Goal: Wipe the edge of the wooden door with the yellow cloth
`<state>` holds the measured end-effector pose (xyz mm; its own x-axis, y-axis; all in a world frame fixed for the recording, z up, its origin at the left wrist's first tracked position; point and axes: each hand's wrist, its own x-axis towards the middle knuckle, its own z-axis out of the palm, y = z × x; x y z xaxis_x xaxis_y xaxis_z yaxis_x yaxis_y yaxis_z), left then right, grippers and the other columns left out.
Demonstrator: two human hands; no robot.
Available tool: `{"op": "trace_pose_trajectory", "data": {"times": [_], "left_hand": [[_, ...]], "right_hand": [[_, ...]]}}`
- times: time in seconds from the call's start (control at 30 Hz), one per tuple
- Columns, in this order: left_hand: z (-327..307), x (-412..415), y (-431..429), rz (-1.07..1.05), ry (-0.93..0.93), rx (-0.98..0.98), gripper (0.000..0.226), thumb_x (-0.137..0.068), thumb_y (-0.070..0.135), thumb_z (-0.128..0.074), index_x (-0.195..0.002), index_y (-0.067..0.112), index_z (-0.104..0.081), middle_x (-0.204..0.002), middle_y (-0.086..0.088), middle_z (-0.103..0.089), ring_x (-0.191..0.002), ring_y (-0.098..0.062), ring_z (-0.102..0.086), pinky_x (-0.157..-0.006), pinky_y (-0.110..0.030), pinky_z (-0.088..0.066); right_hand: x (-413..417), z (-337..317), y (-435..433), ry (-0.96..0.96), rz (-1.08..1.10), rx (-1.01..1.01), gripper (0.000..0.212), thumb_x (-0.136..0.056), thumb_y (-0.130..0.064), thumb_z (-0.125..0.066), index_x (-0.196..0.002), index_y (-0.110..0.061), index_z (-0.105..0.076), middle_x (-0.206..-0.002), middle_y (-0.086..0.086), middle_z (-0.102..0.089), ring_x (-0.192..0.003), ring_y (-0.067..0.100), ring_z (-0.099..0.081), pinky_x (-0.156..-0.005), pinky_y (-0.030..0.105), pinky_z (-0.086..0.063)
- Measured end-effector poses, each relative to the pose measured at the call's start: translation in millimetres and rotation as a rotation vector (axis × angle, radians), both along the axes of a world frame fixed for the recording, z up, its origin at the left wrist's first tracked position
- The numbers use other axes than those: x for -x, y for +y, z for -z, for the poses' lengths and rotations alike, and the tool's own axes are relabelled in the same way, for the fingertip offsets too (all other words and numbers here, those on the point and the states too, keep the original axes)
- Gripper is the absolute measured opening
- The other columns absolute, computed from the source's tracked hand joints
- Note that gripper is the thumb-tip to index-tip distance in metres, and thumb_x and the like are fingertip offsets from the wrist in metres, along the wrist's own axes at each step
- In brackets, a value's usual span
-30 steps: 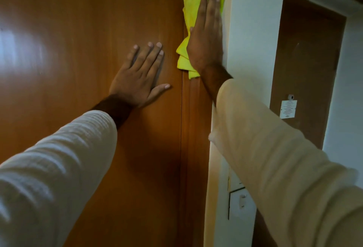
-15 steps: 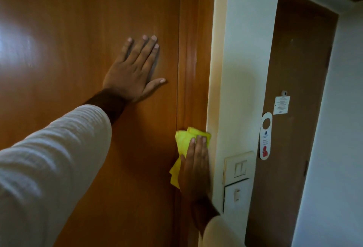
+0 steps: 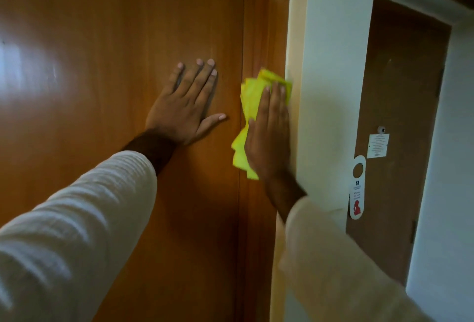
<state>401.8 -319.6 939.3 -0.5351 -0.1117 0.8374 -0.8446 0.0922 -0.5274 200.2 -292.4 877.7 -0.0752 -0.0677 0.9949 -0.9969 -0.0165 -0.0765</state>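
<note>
The wooden door [image 3: 102,91] fills the left of the head view, with its vertical edge strip [image 3: 259,26] running down just left of the white wall. My right hand [image 3: 269,137] lies flat on the folded yellow cloth [image 3: 250,98] and presses it against that edge strip at mid height. The cloth sticks out above my fingertips and to the left of my palm. My left hand [image 3: 187,106] rests flat on the door panel with fingers spread, a short way left of the cloth, holding nothing.
A white wall corner [image 3: 331,91] stands right beside the door edge. Farther right is a second brown door [image 3: 400,116] with a small paper notice [image 3: 377,145] and a white door hanger [image 3: 357,187].
My right hand with the cloth swept down the door edge from the top to low, then came back up to mid height. My left hand stayed flat on the door.
</note>
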Motion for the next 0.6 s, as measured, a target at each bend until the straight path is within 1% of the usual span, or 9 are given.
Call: {"op": "trace_pose_trajectory", "data": {"times": [0.1,0.23,0.3,0.33,0.4,0.47,0.53,0.57,0.6], "left_hand": [[-2,0,-1,-0.005,-0.004,-0.022,0.096,-0.104,0.075,-0.014,-0.167,0.002,-0.018,-0.177,-0.018,-0.017,-0.166,-0.033,-0.018,-0.133,-0.055,-0.017],[-1,-2,8,-0.005,-0.006,-0.094,0.094,-0.104,0.072,-0.011,-0.168,0.003,-0.018,-0.177,-0.017,-0.015,-0.166,-0.032,-0.016,-0.134,-0.054,-0.016],[-4,-1,15,0.061,0.021,-0.165,0.093,-0.104,0.072,-0.010,-0.168,0.005,-0.021,-0.177,-0.015,-0.017,-0.166,-0.030,-0.016,-0.134,-0.053,-0.015],[-7,1,18,0.146,0.062,-0.219,0.094,-0.103,0.073,-0.010,-0.168,0.006,-0.024,-0.177,-0.013,-0.020,-0.166,-0.029,-0.018,-0.135,-0.052,-0.015],[-14,7,23,0.400,0.192,-0.359,0.093,-0.101,0.075,-0.013,-0.166,0.012,-0.030,-0.173,-0.010,-0.032,-0.162,-0.028,-0.028,-0.133,-0.046,-0.018],[-23,20,27,0.633,0.330,-0.467,0.085,-0.101,0.075,-0.025,-0.163,0.018,-0.037,-0.165,-0.007,-0.046,-0.152,-0.024,-0.044,-0.127,-0.044,-0.033],[-38,36,31,0.800,0.440,-0.647,0.076,-0.100,0.072,-0.041,-0.157,0.023,-0.047,-0.154,-0.002,-0.059,-0.139,-0.017,-0.058,-0.117,-0.045,-0.049],[-45,44,33,0.862,0.469,-0.766,0.071,-0.097,0.070,-0.050,-0.151,0.025,-0.055,-0.148,0.001,-0.066,-0.132,-0.013,-0.063,-0.113,-0.045,-0.054],[-51,51,35,0.921,0.492,-0.883,0.063,-0.093,0.069,-0.057,-0.140,0.028,-0.065,-0.137,0.006,-0.073,-0.124,-0.011,-0.070,-0.107,-0.044,-0.058]], "right_hand": [[-2,-43,0,-0.033,-0.019,0.052,0.069,-0.102,-0.034,-0.053,-0.158,-0.006,-0.025,-0.166,0.016,-0.028,-0.154,0.035,-0.025,-0.124,0.043,-0.026],[3,-37,5,-0.015,-0.160,0.075,0.067,-0.102,-0.041,-0.047,-0.156,-0.005,-0.032,-0.165,0.014,-0.031,-0.154,0.034,-0.027,-0.124,0.045,-0.028],[4,-35,6,-0.042,-0.239,0.112,0.063,-0.101,-0.038,-0.049,-0.153,-0.004,-0.038,-0.162,0.016,-0.035,-0.152,0.034,-0.031,-0.122,0.046,-0.035],[4,-35,7,-0.068,-0.276,0.136,0.059,-0.101,-0.036,-0.050,-0.150,-0.004,-0.042,-0.160,0.017,-0.038,-0.150,0.034,-0.034,-0.119,0.046,-0.039],[2,-31,7,-0.123,-0.312,0.179,0.049,-0.101,-0.033,-0.051,-0.141,-0.005,-0.051,-0.155,0.018,-0.044,-0.146,0.033,-0.041,-0.114,0.046,-0.046],[4,-28,5,-0.113,-0.312,0.213,0.039,-0.101,-0.026,-0.049,-0.133,-0.005,-0.054,-0.148,0.019,-0.047,-0.142,0.031,-0.044,-0.112,0.047,-0.046],[7,-28,4,-0.063,-0.334,0.219,0.037,-0.095,-0.018,-0.047,-0.128,-0.004,-0.053,-0.144,0.019,-0.046,-0.140,0.032,-0.044,-0.113,0.048,-0.042],[8,-28,4,-0.051,-0.351,0.215,0.039,-0.091,-0.016,-0.047,-0.128,-0.004,-0.052,-0.143,0.019,-0.045,-0.140,0.033,-0.043,-0.114,0.050,-0.041],[8,-28,4,-0.049,-0.366,0.213,0.041,-0.089,-0.015,-0.047,-0.128,-0.004,-0.052,-0.143,0.019,-0.045,-0.140,0.033,-0.043,-0.114,0.050,-0.041]]}}
